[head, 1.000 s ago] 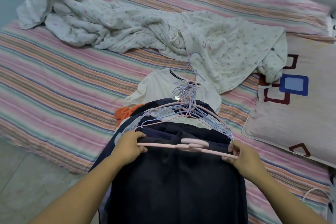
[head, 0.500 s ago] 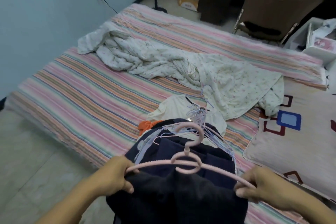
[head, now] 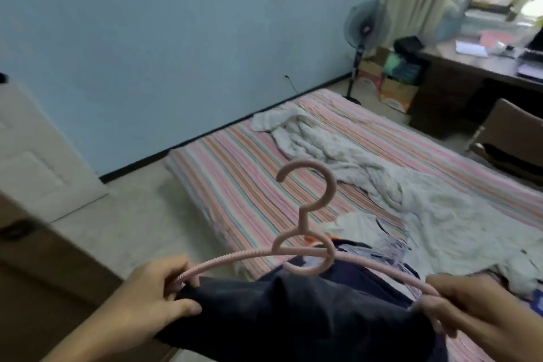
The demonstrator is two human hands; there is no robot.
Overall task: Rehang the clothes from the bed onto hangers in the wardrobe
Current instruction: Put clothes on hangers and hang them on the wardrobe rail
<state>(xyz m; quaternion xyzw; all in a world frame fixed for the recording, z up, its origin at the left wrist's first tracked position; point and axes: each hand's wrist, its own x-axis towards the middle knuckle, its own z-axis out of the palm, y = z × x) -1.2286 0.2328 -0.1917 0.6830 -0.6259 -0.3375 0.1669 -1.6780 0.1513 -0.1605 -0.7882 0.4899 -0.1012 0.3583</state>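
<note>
A pink hanger (head: 305, 247) with a dark garment (head: 293, 311) is held between both hands, the left hand (head: 155, 300) and right hand (head: 482, 314) each clamped on one end.

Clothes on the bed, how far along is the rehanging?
Done: nothing visibly hung; no wardrobe rail shows. In hand: left hand and right hand grip the pink plastic hanger carrying a dark navy garment. Left: the pile of clothes and thin wire hangers on the striped bed.
</note>
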